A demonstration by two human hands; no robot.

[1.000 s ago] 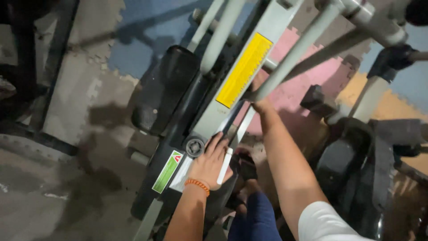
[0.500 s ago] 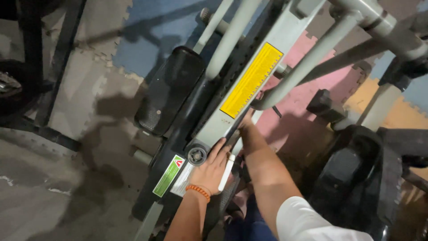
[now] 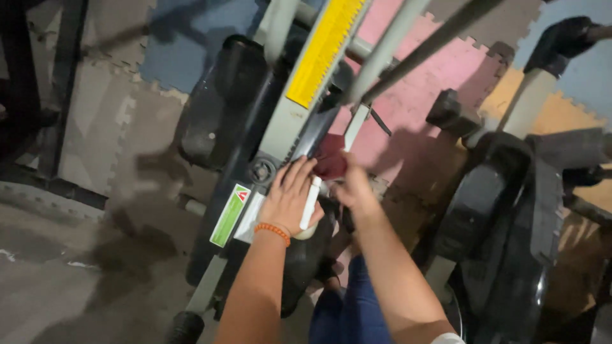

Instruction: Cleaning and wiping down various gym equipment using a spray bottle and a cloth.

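On the grey frame beam (image 3: 280, 127) of an exercise machine, just below its long yellow label (image 3: 325, 48), both hands work close together. The left hand (image 3: 290, 200) lies flat with spread fingers on the lower part of the beam, beside a round black bolt cap (image 3: 261, 171) and just above a green sticker (image 3: 229, 215); it also seems to press a white tube-like part (image 3: 311, 202) under its palm. An orange bead bracelet (image 3: 273, 230) sits on this wrist. The right hand (image 3: 354, 188) is closed around a dark red cloth (image 3: 330, 156), which touches the machine at the place where the beam meets the pale metal rods (image 3: 382, 60) that go up to the top edge.

I judge that the step in hand is wiping: the cloth is pressed on the joint while the other hand steadies the frame. The cloth covers only a small spot, so most of the beam and the black plastic housing (image 3: 223, 102) on the left look not yet reached. The next move calls for sliding the cloth along the beam or the rods with even pressure, keeping the fingers out of the narrow gap between the moving parts. The floor is made of foam puzzle mats (image 3: 440, 70) in pink, blue and grey. A second black machine (image 3: 510, 216) stands near on the right.
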